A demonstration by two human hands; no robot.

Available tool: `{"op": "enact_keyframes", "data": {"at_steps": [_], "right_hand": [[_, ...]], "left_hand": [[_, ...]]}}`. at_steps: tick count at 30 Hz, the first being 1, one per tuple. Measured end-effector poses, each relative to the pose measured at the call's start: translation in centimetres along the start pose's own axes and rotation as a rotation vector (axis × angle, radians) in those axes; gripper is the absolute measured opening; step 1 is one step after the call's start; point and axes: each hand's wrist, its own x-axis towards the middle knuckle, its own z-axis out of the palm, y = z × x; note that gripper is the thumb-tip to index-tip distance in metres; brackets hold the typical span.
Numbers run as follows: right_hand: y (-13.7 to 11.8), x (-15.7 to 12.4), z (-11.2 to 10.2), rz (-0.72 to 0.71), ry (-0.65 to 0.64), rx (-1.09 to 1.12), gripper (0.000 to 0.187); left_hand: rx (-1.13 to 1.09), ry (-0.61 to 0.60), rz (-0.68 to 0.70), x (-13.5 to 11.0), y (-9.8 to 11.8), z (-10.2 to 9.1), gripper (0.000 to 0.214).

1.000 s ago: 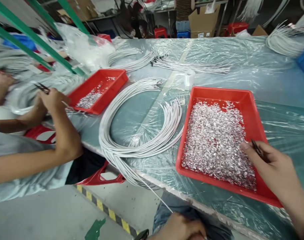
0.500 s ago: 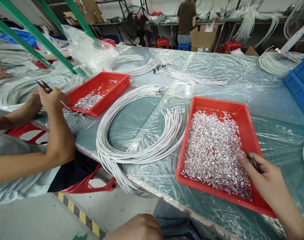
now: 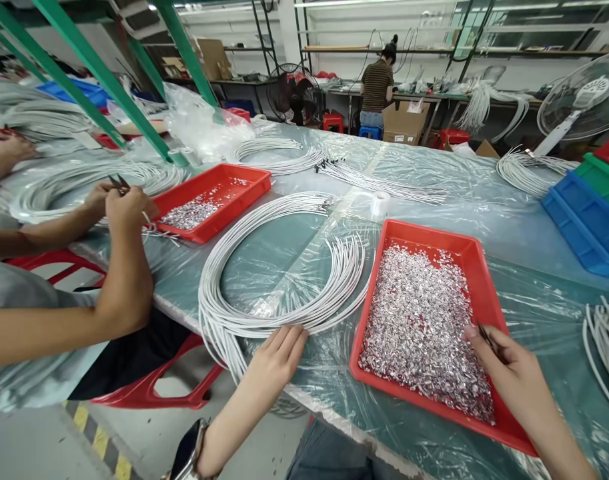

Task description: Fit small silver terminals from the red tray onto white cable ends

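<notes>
My left hand lies with fingers stretched out on the near edge of a coil of white cables, beside the table's front edge. The fingers touch the cables and do not wrap round them. To the right, my right hand is closed round pliers; only their dark pointed jaws show, and the handles are hidden in the palm. Thumb and fingertips are over the right side of a red tray. Small shiny silver metal pieces fill most of that tray. The coil's loose cable ends point towards it.
At left, a co-worker's hand holds pliers beside another red tray. A white roll stands behind my tray. More cables lie further back; blue bins stand at right. Plastic film covers the table.
My left hand has risen from below the table edge and moved forward onto the cable coil. My right hand stays at the tray with the pliers. The camera view has tilted up.
</notes>
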Motion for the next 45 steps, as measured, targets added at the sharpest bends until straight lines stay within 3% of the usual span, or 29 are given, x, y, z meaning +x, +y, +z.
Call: {"op": "enact_keyframes", "data": {"at_steps": [4,8,16,18,23,26,33,39,45], "right_hand": [[-0.1,-0.1,0.0,-0.01,-0.015,0.019,0.036],[-0.5,-0.3,-0.1,-0.022,-0.011,0.038,0.037],[-0.5,-0.2,0.2,-0.04,-0.031,0.073,0.039],[-0.5,-0.2,0.3,-0.045,-0.032,0.086,0.04],[-0.9,-0.3,0.4,-0.056,-0.054,0.129,0.038],[-1.1,-0.4,0.4,-0.056,-0.059,0.151,0.039],[-1.3,-0.5,0.5,-0.07,-0.073,0.211,0.036],[-2.2,-0.9,0.2,-0.106,-0.079,0.278,0.034],[-2.5,-2.6,0.0,-0.185,-0.061,0.374,0.036]], "left_hand": [[-0.113,0.001,-0.122,0.7,0.1,-1.1,0.018],[-0.315,-0.08,-0.158,2.2,0.7,-2.7,0.017],[-0.652,-0.194,-0.358,5.9,3.1,-4.2,0.029],[-0.683,-0.153,-0.412,6.3,3.1,-4.6,0.033],[-0.758,0.143,-0.632,5.8,3.8,-5.8,0.034],[-0.809,0.053,-0.582,6.2,5.9,-5.8,0.036],[-0.862,-0.297,-0.169,9.5,11.2,-3.3,0.027],[-0.92,-0.321,-0.083,10.5,13.5,-2.5,0.033],[-1.0,-0.312,-0.097,10.7,14.3,-2.5,0.032]]}}
